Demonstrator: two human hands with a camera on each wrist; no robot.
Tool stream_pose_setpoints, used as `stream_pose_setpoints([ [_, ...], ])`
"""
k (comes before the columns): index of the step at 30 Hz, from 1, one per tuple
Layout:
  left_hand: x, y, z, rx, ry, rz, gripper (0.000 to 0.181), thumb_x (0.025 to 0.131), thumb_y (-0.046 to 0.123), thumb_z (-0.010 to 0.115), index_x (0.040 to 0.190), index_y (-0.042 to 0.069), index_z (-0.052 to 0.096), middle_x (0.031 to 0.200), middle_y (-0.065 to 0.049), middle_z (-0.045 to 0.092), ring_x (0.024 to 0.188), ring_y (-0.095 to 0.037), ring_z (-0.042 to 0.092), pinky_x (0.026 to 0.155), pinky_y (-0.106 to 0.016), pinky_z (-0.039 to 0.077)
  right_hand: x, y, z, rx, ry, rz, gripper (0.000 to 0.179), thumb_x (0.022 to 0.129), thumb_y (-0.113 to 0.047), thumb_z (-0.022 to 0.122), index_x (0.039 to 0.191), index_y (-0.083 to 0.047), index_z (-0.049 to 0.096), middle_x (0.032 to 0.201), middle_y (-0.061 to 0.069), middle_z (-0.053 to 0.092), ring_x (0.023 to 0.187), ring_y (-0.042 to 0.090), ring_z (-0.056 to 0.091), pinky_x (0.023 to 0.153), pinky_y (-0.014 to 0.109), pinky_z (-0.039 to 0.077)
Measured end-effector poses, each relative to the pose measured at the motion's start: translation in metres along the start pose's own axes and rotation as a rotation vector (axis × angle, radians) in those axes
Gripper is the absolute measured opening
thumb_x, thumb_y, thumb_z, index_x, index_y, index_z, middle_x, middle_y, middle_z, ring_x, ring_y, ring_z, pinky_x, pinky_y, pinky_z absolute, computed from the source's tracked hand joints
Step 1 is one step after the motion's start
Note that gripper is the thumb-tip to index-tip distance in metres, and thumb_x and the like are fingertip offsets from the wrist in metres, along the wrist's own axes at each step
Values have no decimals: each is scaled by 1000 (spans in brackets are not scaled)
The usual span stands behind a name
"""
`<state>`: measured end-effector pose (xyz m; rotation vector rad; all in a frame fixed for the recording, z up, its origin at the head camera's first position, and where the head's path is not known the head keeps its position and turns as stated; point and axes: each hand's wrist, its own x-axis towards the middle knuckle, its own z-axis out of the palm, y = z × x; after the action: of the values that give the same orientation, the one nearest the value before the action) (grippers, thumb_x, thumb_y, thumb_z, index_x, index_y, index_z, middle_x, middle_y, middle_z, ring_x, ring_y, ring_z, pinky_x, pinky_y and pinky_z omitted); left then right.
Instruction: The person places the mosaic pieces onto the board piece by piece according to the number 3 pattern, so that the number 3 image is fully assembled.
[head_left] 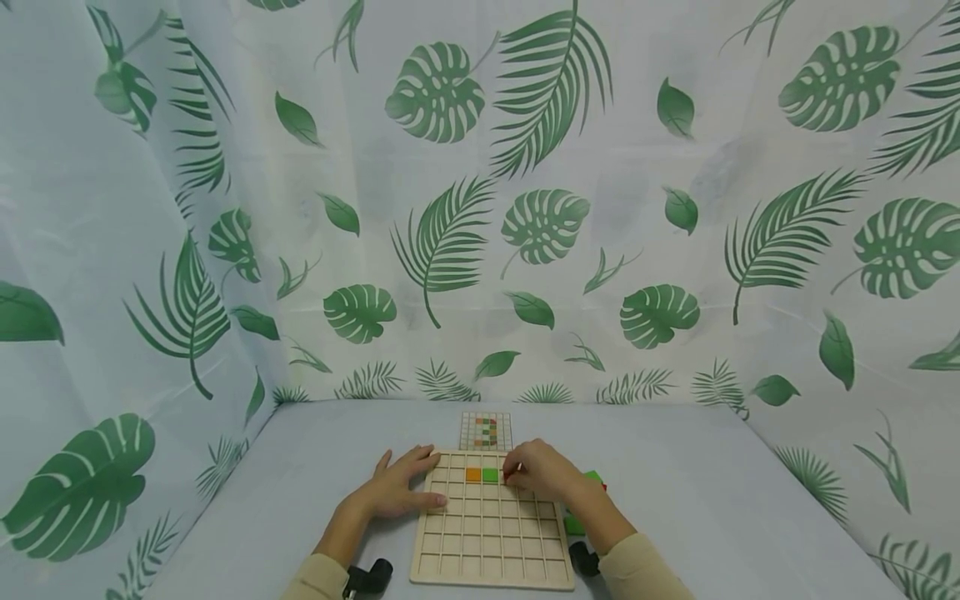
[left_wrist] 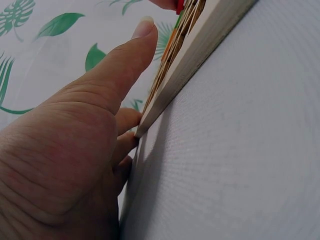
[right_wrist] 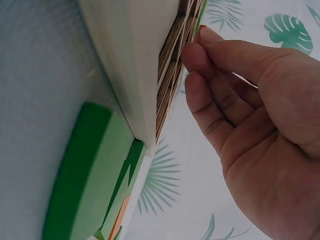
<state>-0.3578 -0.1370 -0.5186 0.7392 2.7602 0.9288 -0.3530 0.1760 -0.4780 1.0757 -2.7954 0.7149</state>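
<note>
A wooden grid board [head_left: 491, 533] lies flat, its upper rows holding an orange tile [head_left: 473, 474] and a green tile [head_left: 490, 475] side by side. My left hand [head_left: 401, 486] rests at the board's left edge, with fingers stretched along the side and the thumb [left_wrist: 127, 62] over the rim. Just right of the green tile, my right hand [head_left: 542, 471] pinches a small red tile [head_left: 507, 477] between thumb and fingers. Most of that tile is covered by the fingertips, and whether it sits fully in its cell I cannot tell.
Behind the board lies a card [head_left: 486, 432] printed with a coloured grid pattern. Loose green blocks [head_left: 574, 525], with bits of red and orange among them, lie along the board's right side, partly hidden by the right forearm. A leaf-patterned curtain [head_left: 532, 350] surrounds the table.
</note>
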Motion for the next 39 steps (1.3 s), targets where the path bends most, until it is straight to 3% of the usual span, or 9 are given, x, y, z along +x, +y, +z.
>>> stream_pose_setpoints([
  [9, 1, 0, 2, 2, 1, -7, 91, 89, 60, 75, 159, 11, 44, 169, -13, 34, 159, -39, 24, 125, -72, -7, -2, -2, 0, -31, 2, 26, 6, 90, -3, 79, 92, -8, 80, 93, 2, 79, 80, 9, 67, 67, 24, 56],
  [16, 0, 1, 2, 4, 4, -14, 90, 89, 60, 74, 159, 11, 44, 169, -13, 34, 159, -38, 25, 125, -71, -6, 1, -4, 3, -40, -27, 58, 6, 92, -8, 79, 95, -13, 81, 96, -2, 78, 83, 7, 65, 71, 25, 56],
  [33, 0, 2, 1, 4, -1, -20, 91, 89, 62, 73, 160, 13, 43, 170, -11, 33, 160, -37, 24, 126, -70, -7, 7, -1, 5, -136, 2, -15, 4, 87, -7, 83, 88, -11, 83, 91, -1, 78, 83, 8, 69, 71, 24, 59],
  [39, -1, 2, 0, -2, 1, -10, 90, 90, 60, 74, 159, 12, 44, 170, -12, 33, 159, -38, 25, 125, -71, -7, 4, -4, 1, -113, -19, 8, 9, 89, -6, 81, 98, -6, 84, 98, 4, 77, 92, 18, 73, 77, 30, 62],
])
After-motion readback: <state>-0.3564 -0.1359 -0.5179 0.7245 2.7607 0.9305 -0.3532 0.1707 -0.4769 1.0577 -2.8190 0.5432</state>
